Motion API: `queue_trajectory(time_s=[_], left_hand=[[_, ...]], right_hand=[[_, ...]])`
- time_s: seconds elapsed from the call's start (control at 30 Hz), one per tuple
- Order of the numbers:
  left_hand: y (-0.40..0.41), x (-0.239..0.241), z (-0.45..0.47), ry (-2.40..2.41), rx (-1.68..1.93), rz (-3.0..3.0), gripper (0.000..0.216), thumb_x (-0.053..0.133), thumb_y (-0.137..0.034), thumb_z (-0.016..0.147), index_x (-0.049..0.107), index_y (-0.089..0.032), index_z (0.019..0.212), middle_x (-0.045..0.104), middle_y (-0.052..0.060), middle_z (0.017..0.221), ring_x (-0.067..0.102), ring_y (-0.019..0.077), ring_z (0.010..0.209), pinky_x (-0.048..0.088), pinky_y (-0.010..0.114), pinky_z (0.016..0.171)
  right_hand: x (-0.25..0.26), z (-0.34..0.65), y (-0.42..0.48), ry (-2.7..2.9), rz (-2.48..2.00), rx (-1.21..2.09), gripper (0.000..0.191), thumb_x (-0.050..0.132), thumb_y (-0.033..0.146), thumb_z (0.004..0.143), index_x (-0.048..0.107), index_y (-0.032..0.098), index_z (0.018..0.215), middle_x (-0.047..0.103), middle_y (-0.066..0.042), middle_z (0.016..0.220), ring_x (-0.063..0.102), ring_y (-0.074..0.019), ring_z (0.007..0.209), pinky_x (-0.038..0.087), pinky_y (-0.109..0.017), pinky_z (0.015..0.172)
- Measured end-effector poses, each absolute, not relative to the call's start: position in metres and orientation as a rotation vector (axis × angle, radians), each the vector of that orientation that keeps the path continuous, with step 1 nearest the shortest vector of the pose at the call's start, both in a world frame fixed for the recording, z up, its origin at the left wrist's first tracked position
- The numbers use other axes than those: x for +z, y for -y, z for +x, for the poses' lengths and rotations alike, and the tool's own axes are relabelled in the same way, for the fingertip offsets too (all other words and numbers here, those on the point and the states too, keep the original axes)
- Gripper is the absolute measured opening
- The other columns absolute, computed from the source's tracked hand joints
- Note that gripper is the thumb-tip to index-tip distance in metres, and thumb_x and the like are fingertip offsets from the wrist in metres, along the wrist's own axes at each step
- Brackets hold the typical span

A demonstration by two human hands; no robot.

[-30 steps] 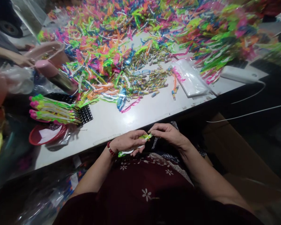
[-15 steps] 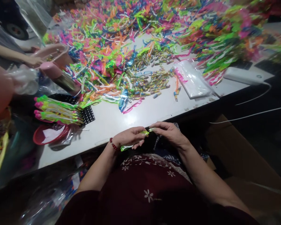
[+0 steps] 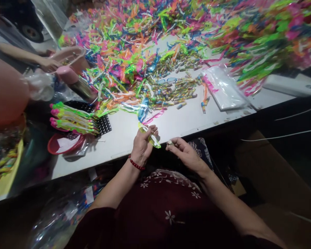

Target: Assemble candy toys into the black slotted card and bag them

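My left hand [image 3: 142, 147] is closed on a green and white plastic toy piece in a clear wrapper [image 3: 150, 136], held up over the near edge of the white table [image 3: 124, 135]. My right hand [image 3: 184, 154] hovers just to its right, fingers pinched on a tiny item [image 3: 170, 142] that I cannot name. A scatter of small coloured capsules [image 3: 171, 90] lies ahead of both hands, with a big heap of neon plastic pieces [image 3: 171, 31] behind it.
A stack of wrapped green-pink pieces [image 3: 72, 119] lies on a black tray [image 3: 103, 124] at left, above a red basket [image 3: 64, 143]. Clear bags [image 3: 224, 90] lie at right. Another person's arm [image 3: 26, 57] reaches a pink bowl [image 3: 69, 57] far left.
My left hand has lifted and turned the wrapped piece upward, away from my right hand. The hands, joined on the piece before, are now apart. The camera has shifted slightly.
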State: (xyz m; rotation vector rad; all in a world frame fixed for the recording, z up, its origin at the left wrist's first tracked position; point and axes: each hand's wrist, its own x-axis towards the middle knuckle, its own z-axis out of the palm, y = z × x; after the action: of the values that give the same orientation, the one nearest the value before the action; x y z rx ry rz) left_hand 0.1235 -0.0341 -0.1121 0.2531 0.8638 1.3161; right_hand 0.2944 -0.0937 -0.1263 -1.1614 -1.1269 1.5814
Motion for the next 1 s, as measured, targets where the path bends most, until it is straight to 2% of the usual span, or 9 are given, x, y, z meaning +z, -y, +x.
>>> queue_trajectory(time_s=[0.17,0.3,0.43,0.57,0.67,0.8,1.0], left_hand=[[0.038,-0.109,0.130,-0.808,1.430,0.283,0.022,0.077,-0.012,0.076,0.061,-0.015,0.091,0.069,0.003,0.094,0.065,0.0103,0.089,0.048,0.026,0.093],[0.044,-0.104,0.135,-0.802,1.405,0.347,0.029,0.082,-0.019,0.074,0.061,-0.017,0.094,0.071,0.002,0.094,0.066,0.0112,0.091,0.048,0.028,0.094],[0.052,-0.102,0.132,-0.868,1.259,0.439,0.033,0.086,-0.026,0.069,0.065,-0.015,0.093,0.073,0.005,0.096,0.065,0.0130,0.090,0.050,0.025,0.083],[0.057,-0.106,0.129,-0.951,1.186,0.506,0.033,0.089,-0.027,0.065,0.068,-0.012,0.085,0.068,0.000,0.080,0.060,0.0082,0.073,0.049,0.020,0.069],[0.057,-0.109,0.129,-0.973,1.179,0.522,0.036,0.090,-0.028,0.062,0.068,-0.012,0.086,0.065,-0.002,0.075,0.060,0.0083,0.070,0.051,0.021,0.070],[0.056,-0.110,0.129,-0.990,1.176,0.477,0.041,0.092,-0.032,0.060,0.067,-0.012,0.086,0.064,-0.002,0.075,0.063,0.0102,0.070,0.054,0.023,0.065],[0.056,-0.111,0.130,-1.008,1.162,0.440,0.042,0.092,-0.030,0.060,0.066,-0.012,0.088,0.065,-0.001,0.076,0.065,0.0107,0.071,0.055,0.021,0.061]], right_hand=[[-0.127,0.281,0.094,1.337,-1.175,1.478,0.033,0.067,0.046,0.088,0.064,0.022,0.111,0.067,-0.001,0.095,0.060,-0.0177,0.085,0.048,-0.030,0.081],[-0.123,0.278,0.090,1.461,-1.252,1.301,0.026,0.065,0.042,0.089,0.069,0.022,0.105,0.069,-0.001,0.094,0.061,-0.0197,0.087,0.047,-0.031,0.083],[-0.126,0.279,0.086,1.434,-1.242,1.247,0.027,0.065,0.043,0.089,0.071,0.022,0.106,0.071,-0.002,0.096,0.062,-0.0204,0.087,0.048,-0.032,0.083],[-0.131,0.284,0.085,1.394,-1.250,1.239,0.028,0.067,0.044,0.089,0.071,0.022,0.106,0.072,-0.003,0.097,0.063,-0.0204,0.087,0.050,-0.032,0.083],[-0.128,0.288,0.085,1.429,-1.223,1.203,0.029,0.066,0.043,0.091,0.071,0.023,0.111,0.071,-0.005,0.105,0.064,-0.0220,0.096,0.050,-0.034,0.089],[-0.120,0.292,0.086,1.486,-1.187,1.133,0.028,0.056,0.041,0.098,0.071,0.023,0.112,0.069,-0.007,0.112,0.063,-0.0222,0.105,0.047,-0.036,0.098],[-0.122,0.295,0.090,1.378,-1.243,1.217,0.028,0.061,0.045,0.093,0.070,0.023,0.109,0.072,-0.006,0.106,0.065,-0.0219,0.099,0.051,-0.036,0.093]])
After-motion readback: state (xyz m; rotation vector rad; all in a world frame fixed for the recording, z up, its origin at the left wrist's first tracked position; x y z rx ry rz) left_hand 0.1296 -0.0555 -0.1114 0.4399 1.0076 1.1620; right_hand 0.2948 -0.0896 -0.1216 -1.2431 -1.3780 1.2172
